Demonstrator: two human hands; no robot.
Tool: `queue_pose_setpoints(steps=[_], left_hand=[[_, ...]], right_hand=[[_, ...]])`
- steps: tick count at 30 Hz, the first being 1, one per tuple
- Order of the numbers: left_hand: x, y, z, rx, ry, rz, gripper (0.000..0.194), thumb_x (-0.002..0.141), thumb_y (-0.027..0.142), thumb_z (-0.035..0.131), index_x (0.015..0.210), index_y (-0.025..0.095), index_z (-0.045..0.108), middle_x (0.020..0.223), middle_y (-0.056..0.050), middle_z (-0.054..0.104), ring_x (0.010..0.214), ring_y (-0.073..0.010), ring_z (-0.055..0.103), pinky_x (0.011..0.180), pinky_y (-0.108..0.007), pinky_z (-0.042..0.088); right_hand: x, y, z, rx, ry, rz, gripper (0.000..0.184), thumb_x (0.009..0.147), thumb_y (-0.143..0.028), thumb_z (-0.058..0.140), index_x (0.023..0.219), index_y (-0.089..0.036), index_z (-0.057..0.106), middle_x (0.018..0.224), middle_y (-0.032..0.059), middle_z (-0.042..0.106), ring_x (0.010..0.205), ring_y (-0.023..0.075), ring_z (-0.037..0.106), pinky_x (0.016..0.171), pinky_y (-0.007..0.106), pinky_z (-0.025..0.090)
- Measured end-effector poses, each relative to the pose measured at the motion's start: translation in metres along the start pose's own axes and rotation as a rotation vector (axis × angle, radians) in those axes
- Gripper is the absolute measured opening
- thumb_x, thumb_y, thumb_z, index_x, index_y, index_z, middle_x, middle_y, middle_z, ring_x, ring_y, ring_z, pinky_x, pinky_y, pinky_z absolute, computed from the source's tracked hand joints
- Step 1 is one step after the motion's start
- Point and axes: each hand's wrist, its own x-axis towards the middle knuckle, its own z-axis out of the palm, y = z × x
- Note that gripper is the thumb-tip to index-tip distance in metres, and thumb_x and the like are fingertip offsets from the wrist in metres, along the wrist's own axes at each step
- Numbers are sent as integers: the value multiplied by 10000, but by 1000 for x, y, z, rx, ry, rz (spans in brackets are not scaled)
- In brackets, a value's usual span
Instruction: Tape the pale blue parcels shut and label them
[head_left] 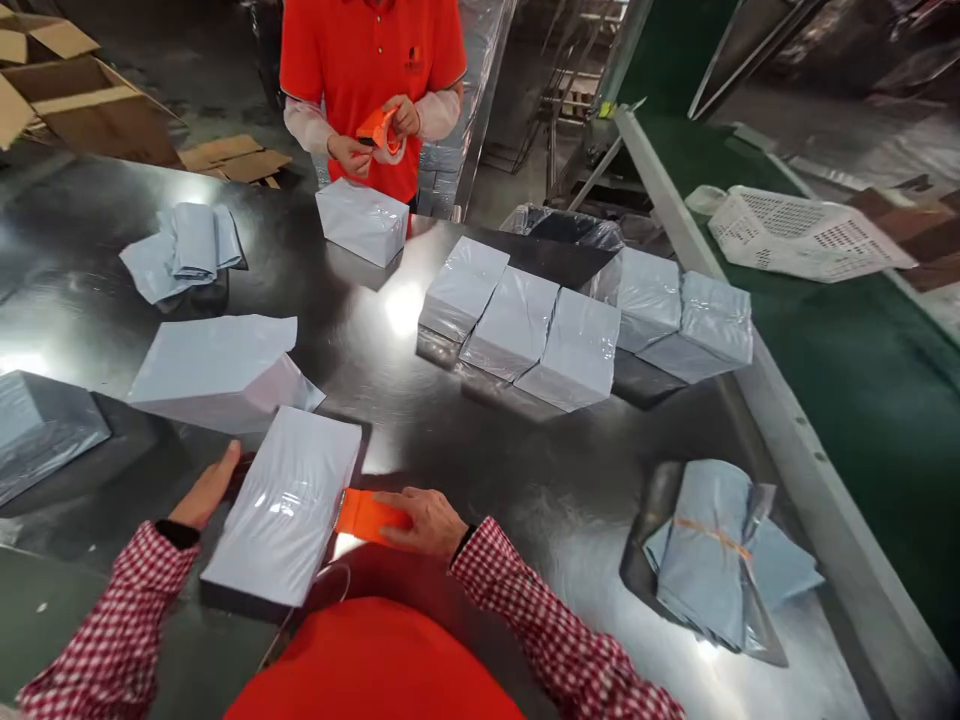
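Observation:
A pale grey wrapped package [283, 515] lies on the shiny metal table [420, 440] right in front of me. My left hand [206, 490] rests flat against its left edge, fingers stretched out. My right hand [424, 520] holds an orange tape dispenser [367, 515] pressed against the package's right side.
Across the table a person in a red shirt [371, 50] holds another orange tape dispenser [379, 130] over a wrapped package [362, 220]. Several wrapped packages [525, 325] sit mid-table. Bundles of grey bags [712, 560] lie right and far left [184, 250]. A green conveyor [862, 400] runs along the right.

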Motion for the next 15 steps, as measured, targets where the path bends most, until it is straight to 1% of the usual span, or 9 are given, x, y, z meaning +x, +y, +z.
queue_pose_setpoints(steps=[1, 2, 4, 5, 7, 10, 12, 13, 15], left_hand=[[-6, 7, 1, 38, 3, 4, 704, 869, 723, 169, 878, 182, 620, 923, -129, 735, 1010, -294, 684, 900, -389, 533], [-11, 13, 4, 100, 17, -6, 658, 840, 748, 234, 846, 192, 585, 884, -140, 716, 985, -327, 680, 885, -422, 524], [-21, 22, 16, 227, 86, -52, 566, 775, 764, 322, 779, 223, 490, 755, -137, 657, 862, -375, 673, 794, -460, 507], [-26, 24, 23, 260, 115, -66, 530, 763, 755, 329, 763, 238, 447, 709, -120, 627, 809, -374, 666, 751, -448, 496], [-38, 24, 37, 289, 138, -64, 472, 776, 722, 312, 755, 257, 387, 661, -83, 585, 751, -345, 656, 697, -401, 470], [-55, 20, 50, 266, 154, -68, 425, 807, 677, 303, 801, 257, 369, 659, -56, 551, 736, -326, 635, 670, -368, 425], [-62, 20, 53, 254, 161, -80, 409, 810, 661, 309, 827, 256, 368, 675, -52, 535, 740, -324, 616, 677, -365, 402], [-64, 21, 53, 252, 163, -84, 403, 808, 657, 314, 818, 258, 364, 676, -51, 527, 735, -322, 606, 680, -364, 392], [-65, 22, 52, 254, 161, -84, 390, 806, 652, 326, 779, 263, 346, 664, -49, 514, 719, -310, 587, 679, -357, 374]], right_hand=[[2, -5, 3, 0, 10, 12, 534, 862, -474, 638, 1358, -284, 590, 986, 84, 714, 820, 208, 649, 772, 326, 477], [2, -8, 6, 7, 26, 25, 533, 863, -473, 636, 1358, -280, 591, 988, 85, 715, 821, 207, 649, 773, 323, 478], [-4, -7, 12, 49, 55, 24, 535, 864, -463, 636, 1355, -255, 594, 974, 85, 712, 810, 199, 641, 769, 315, 479], [-11, -2, 14, 85, 61, 8, 543, 864, -457, 638, 1358, -236, 591, 955, 83, 708, 795, 191, 635, 761, 309, 479], [-33, 13, 15, 153, 71, -37, 558, 862, -462, 636, 1356, -208, 590, 909, 76, 696, 759, 180, 622, 729, 298, 476], [-75, 38, 6, 183, 83, -69, 528, 873, -459, 606, 1326, -189, 615, 873, 77, 689, 737, 183, 619, 705, 300, 472], [-98, 48, -3, 157, 86, -32, 500, 881, -428, 590, 1317, -185, 623, 872, 82, 691, 743, 186, 625, 711, 303, 471], [-104, 50, -6, 131, 84, 3, 490, 886, -407, 584, 1323, -188, 620, 884, 85, 694, 759, 189, 633, 723, 304, 472], [-103, 45, -9, 48, 42, 83, 493, 882, -411, 590, 1337, -221, 610, 927, 89, 704, 802, 208, 655, 747, 315, 475]])
